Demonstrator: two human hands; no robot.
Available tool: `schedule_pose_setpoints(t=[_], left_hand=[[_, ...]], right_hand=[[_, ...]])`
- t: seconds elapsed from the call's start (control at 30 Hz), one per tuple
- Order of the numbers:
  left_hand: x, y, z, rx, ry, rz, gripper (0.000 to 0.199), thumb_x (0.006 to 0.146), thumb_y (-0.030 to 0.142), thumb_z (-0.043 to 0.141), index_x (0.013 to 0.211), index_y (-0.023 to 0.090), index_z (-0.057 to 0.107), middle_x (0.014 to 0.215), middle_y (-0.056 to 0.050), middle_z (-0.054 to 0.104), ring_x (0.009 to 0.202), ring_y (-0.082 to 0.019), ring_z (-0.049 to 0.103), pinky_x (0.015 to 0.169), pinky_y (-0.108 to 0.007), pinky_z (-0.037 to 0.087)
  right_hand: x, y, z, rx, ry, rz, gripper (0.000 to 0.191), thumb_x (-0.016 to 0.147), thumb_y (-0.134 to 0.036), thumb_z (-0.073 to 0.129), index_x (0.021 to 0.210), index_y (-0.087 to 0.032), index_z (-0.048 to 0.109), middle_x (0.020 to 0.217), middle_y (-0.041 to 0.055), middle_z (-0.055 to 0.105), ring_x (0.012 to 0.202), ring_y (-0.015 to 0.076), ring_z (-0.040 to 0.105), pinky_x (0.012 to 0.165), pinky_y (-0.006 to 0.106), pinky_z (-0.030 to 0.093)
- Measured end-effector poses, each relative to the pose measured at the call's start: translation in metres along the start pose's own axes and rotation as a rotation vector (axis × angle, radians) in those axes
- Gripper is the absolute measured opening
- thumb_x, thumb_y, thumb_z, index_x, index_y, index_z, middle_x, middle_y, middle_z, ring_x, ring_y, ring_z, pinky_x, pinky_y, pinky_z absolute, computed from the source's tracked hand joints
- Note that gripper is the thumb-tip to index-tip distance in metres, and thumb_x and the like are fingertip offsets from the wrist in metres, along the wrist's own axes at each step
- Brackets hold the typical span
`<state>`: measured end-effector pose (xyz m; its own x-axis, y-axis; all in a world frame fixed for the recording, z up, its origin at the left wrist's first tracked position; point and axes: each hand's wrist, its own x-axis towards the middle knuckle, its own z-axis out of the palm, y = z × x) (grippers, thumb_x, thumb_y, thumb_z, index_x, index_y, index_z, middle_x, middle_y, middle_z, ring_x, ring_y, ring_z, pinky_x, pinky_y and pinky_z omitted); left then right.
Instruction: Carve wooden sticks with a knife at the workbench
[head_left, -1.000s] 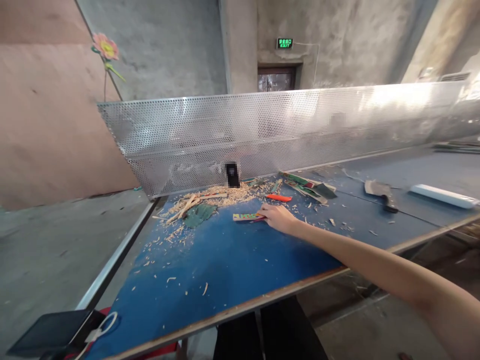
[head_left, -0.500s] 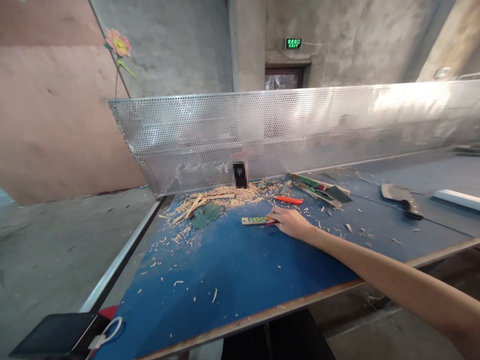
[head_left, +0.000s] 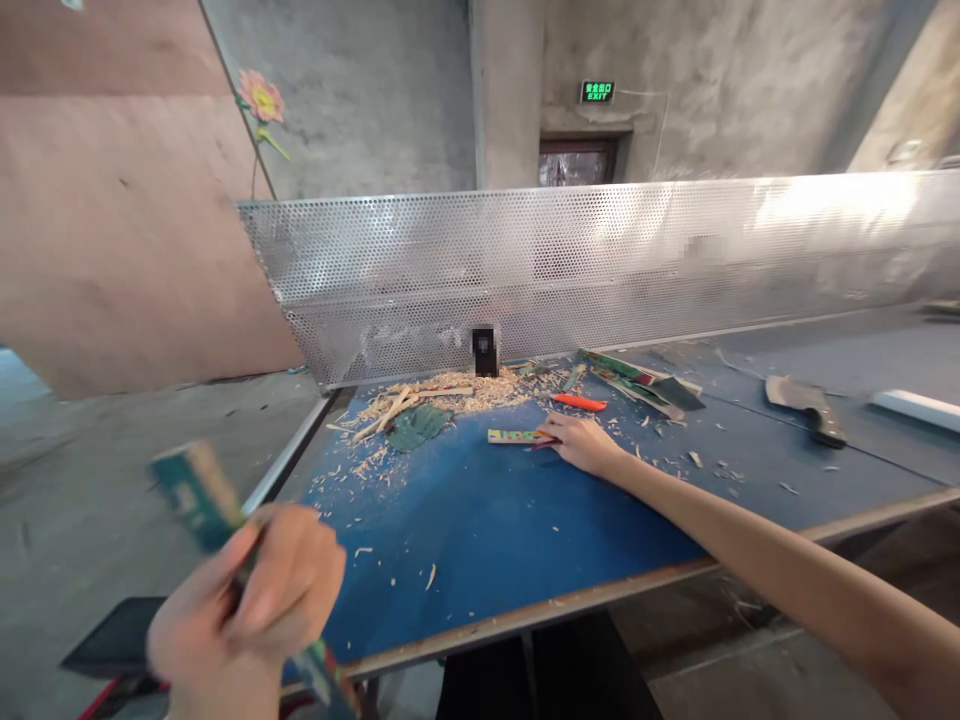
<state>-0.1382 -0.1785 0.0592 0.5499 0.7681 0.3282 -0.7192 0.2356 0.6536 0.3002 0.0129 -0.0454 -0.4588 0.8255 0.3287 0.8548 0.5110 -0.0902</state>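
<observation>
My left hand [head_left: 255, 590] is raised at the lower left, its fingers wrapped round a green printed strip of wood [head_left: 196, 492]. The strip sticks out above the fist and again below it; motion blurs it. On the blue tabletop [head_left: 457, 520], my right hand [head_left: 579, 441] grips one end of a short strip of wood [head_left: 511, 437] with a coloured pattern. That strip lies flat, pointing left. Just behind my right hand is an orange-handled knife [head_left: 579, 402]. A crumpled green sheet [head_left: 420, 427] lies left of the short strip.
Wood shavings [head_left: 457, 392] and splinters heap against the perforated metal screen [head_left: 420, 270]. Printed wood pieces [head_left: 637, 382] lie at right, then a cleaver [head_left: 806, 405] and a white bar [head_left: 919, 408]. A small black object [head_left: 485, 352] stands by the screen. A dark flat object [head_left: 112, 640] is at lower left.
My left hand has come into view at the lower left with the green strip. My right hand stays on the short strip. The view has shifted slightly.
</observation>
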Motion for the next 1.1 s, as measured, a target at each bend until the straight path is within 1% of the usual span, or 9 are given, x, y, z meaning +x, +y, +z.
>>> schedule_pose_setpoints(t=[0.07, 0.17, 0.27, 0.37, 0.5, 0.7, 0.83, 0.93, 1.1], left_hand=[[0.040, 0.002, 0.024, 0.160, 0.082, 0.025, 0.033, 0.098, 0.039, 0.054, 0.069, 0.025, 0.059, 0.036, 0.008, 0.016, 0.028, -0.004, 0.003, 0.028, -0.016, 0.011], [0.092, 0.003, 0.059, 0.226, 0.204, 0.111, 0.033, 0.105, 0.030, 0.055, 0.074, 0.021, 0.059, 0.042, 0.010, 0.019, 0.033, -0.004, 0.004, 0.029, -0.016, 0.013], [0.143, -0.001, 0.065, 0.214, 0.297, 0.070, 0.038, 0.110, 0.029, 0.047, 0.075, 0.020, 0.057, 0.044, 0.009, 0.019, 0.033, -0.006, 0.011, 0.031, -0.019, 0.011], [0.195, -0.014, 0.033, 0.156, 0.368, 0.049, 0.030, 0.107, 0.031, 0.056, 0.079, 0.021, 0.058, 0.046, 0.009, 0.021, 0.033, -0.007, 0.018, 0.033, -0.020, 0.012], [0.254, -0.047, -0.037, 0.111, 0.400, -0.030, 0.030, 0.104, 0.035, 0.064, 0.079, 0.020, 0.056, 0.047, 0.011, 0.023, 0.034, -0.006, 0.021, 0.036, -0.021, 0.013], [0.286, -0.104, -0.116, -0.050, 0.620, -0.090, 0.038, 0.108, 0.033, 0.051, 0.073, 0.021, 0.045, 0.046, 0.012, 0.018, 0.033, -0.006, 0.017, 0.036, -0.020, 0.011], [0.283, -0.119, -0.141, -0.191, 0.579, -0.094, 0.043, 0.112, 0.043, 0.043, 0.074, 0.021, 0.046, 0.048, 0.011, 0.020, 0.034, -0.007, 0.020, 0.036, -0.019, 0.014], [0.281, -0.119, -0.150, -0.231, 0.501, -0.054, 0.050, 0.112, 0.054, 0.039, 0.077, 0.020, 0.048, 0.050, 0.010, 0.024, 0.036, -0.008, 0.024, 0.036, -0.020, 0.018], [0.285, -0.121, -0.155, -0.173, 0.512, -0.045, 0.047, 0.110, 0.055, 0.047, 0.079, 0.020, 0.048, 0.052, 0.009, 0.026, 0.038, -0.007, 0.027, 0.038, -0.019, 0.020]], right_hand=[[0.000, 0.000, -0.001, -0.002, -0.007, 0.012, 0.040, 0.099, -0.016, 0.055, 0.130, -0.026, 0.077, 0.124, 0.0074, 0.073, 0.102, 0.0213, 0.070, 0.083, 0.028, 0.052], [-0.001, 0.000, -0.004, -0.003, -0.015, 0.017, 0.039, 0.100, -0.017, 0.054, 0.129, -0.026, 0.078, 0.123, 0.0063, 0.073, 0.099, 0.0204, 0.070, 0.081, 0.028, 0.051], [-0.002, 0.005, -0.007, -0.015, -0.021, 0.012, 0.036, 0.100, -0.021, 0.056, 0.128, -0.026, 0.079, 0.122, 0.0072, 0.074, 0.099, 0.0207, 0.070, 0.084, 0.029, 0.051], [-0.001, 0.019, -0.011, -0.022, -0.035, -0.015, 0.034, 0.102, -0.024, 0.056, 0.125, -0.025, 0.080, 0.118, 0.0088, 0.075, 0.101, 0.0228, 0.070, 0.089, 0.032, 0.052], [-0.002, 0.045, -0.016, 0.009, -0.026, 0.008, 0.030, 0.103, -0.026, 0.057, 0.121, -0.027, 0.081, 0.117, 0.0076, 0.077, 0.103, 0.0226, 0.071, 0.088, 0.032, 0.053], [-0.006, 0.065, -0.027, 0.074, 0.027, 0.109, 0.026, 0.100, -0.029, 0.060, 0.109, -0.027, 0.084, 0.120, 0.0070, 0.079, 0.104, 0.0238, 0.072, 0.090, 0.035, 0.056], [-0.005, 0.058, -0.030, 0.120, 0.117, 0.181, 0.024, 0.099, -0.031, 0.061, 0.110, -0.027, 0.082, 0.123, 0.0054, 0.079, 0.103, 0.0236, 0.073, 0.088, 0.034, 0.055], [0.004, 0.041, -0.032, 0.205, 0.167, 0.189, 0.029, 0.103, -0.045, 0.060, 0.111, -0.025, 0.080, 0.100, 0.0061, 0.081, 0.087, 0.0219, 0.073, 0.077, 0.031, 0.052], [0.040, -0.006, -0.040, 0.356, 0.061, 0.037, 0.041, 0.105, -0.055, 0.058, 0.127, -0.021, 0.065, 0.075, 0.0007, 0.072, 0.064, 0.0187, 0.063, 0.065, 0.030, 0.045]])
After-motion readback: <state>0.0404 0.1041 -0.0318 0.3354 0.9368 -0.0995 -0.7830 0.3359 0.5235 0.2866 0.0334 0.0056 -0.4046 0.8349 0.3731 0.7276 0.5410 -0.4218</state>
